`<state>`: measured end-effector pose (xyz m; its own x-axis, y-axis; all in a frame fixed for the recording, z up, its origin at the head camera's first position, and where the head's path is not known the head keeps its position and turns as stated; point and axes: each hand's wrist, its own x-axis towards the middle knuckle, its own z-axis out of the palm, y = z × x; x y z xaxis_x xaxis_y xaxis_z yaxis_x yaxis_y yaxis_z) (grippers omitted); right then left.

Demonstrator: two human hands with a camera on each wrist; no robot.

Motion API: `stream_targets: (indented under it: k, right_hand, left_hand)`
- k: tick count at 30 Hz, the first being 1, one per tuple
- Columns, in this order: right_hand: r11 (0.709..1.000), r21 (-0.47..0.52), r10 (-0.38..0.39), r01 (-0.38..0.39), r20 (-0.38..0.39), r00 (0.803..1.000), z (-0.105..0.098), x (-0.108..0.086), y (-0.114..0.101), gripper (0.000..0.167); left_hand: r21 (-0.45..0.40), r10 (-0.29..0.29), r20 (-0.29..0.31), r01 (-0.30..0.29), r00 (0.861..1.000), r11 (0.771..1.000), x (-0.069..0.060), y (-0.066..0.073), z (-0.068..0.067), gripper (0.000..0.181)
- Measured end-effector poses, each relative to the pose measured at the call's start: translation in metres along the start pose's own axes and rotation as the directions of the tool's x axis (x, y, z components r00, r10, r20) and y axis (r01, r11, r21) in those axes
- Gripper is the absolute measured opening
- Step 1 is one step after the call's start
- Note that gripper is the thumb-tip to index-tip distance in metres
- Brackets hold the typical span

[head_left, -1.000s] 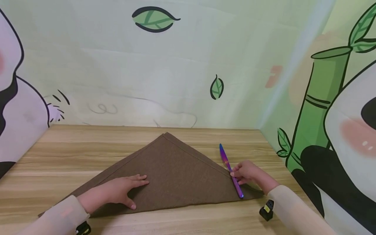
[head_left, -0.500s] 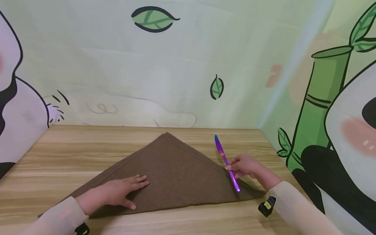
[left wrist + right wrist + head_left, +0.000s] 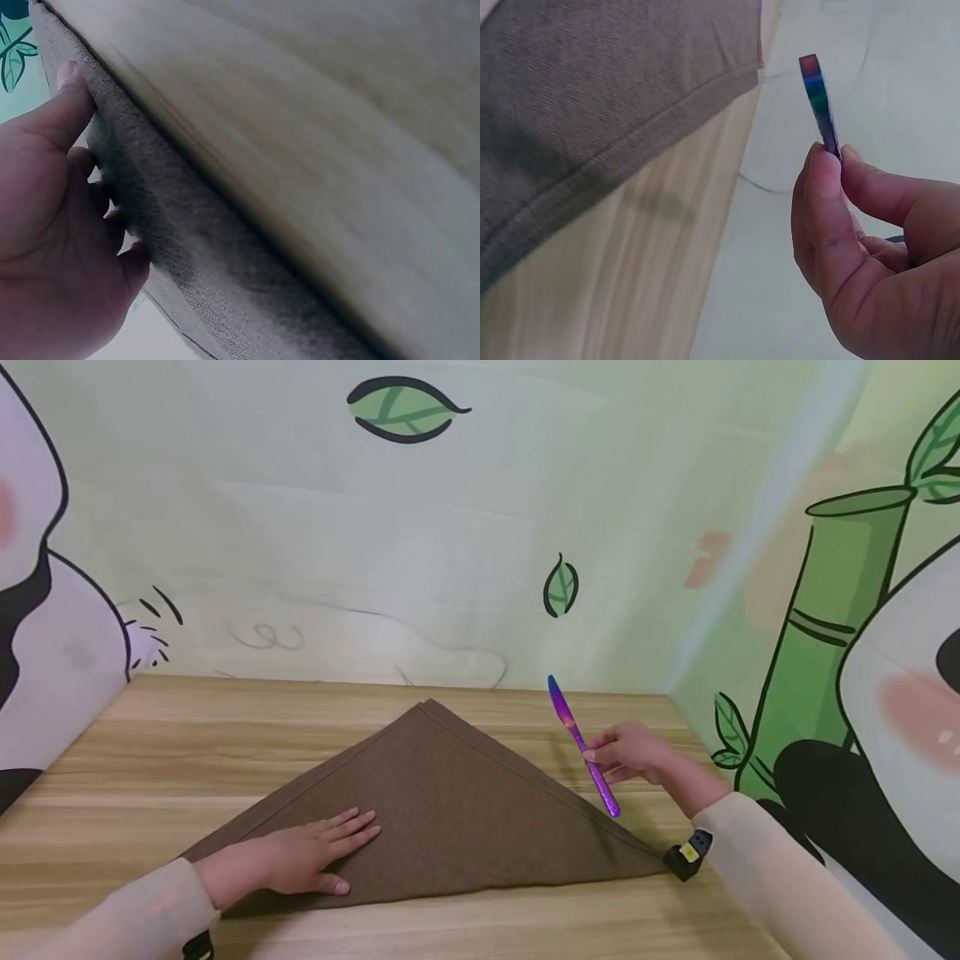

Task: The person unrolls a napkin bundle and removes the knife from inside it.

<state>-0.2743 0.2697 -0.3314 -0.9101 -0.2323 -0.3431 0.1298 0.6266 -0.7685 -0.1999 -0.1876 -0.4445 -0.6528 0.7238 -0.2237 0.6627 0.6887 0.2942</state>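
Observation:
A brown cloth (image 3: pixel 465 810), folded into a triangle, lies on the table with its peak toward the wall. My left hand (image 3: pixel 311 856) rests on the cloth's left half, fingers straight and a little spread; the left wrist view shows that hand (image 3: pixel 67 202) against the cloth (image 3: pixel 187 232). Between thumb and fingers my right hand (image 3: pixel 633 753) pinches a shiny purple-blue table knife (image 3: pixel 577 737) by its handle. The knife is held up above the table, beyond the cloth's right slope, blade tip pointing away. In the right wrist view the knife (image 3: pixel 819 101) appears nearly end-on.
The wooden table (image 3: pixel 225 727) has its back edge against a pale green wall (image 3: pixel 262 527) printed with leaves, bamboo and pandas. Another printed wall stands at the right. A black wrist device (image 3: pixel 687 855) sits at the right sleeve, over the cloth's right corner.
My right hand has lifted the knife off the cloth's right part and carried it up and away toward the wall. The left hand stays in place on the cloth.

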Motion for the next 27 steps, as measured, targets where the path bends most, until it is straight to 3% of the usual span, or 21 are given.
stream_targets:
  k: [11, 19, 27]
  right_hand:
    - [0.999, 0.034, -0.036, 0.034, 0.055, 0.998, -0.025, 0.009, -0.012, 0.036]
    - [1.0, -0.008, 0.005, -0.005, 0.006, 1.0, -0.029, 0.019, -0.027, 0.04]
    - [0.998, 0.021, 0.061, -0.06, -0.022, 0.998, -0.032, 0.038, -0.024, 0.039]
  left_hand:
    - [-0.022, -0.025, 0.012, 0.025, 1.0, 0.999, 0.001, 0.001, 0.001, 0.078]
    - [-0.051, -0.01, 0.001, 0.01, 1.0, 0.999, 0.0, -0.001, 0.0, 0.079]
    - [-0.042, 0.013, -0.036, -0.015, 0.999, 0.999, -0.002, -0.002, -0.001, 0.08]
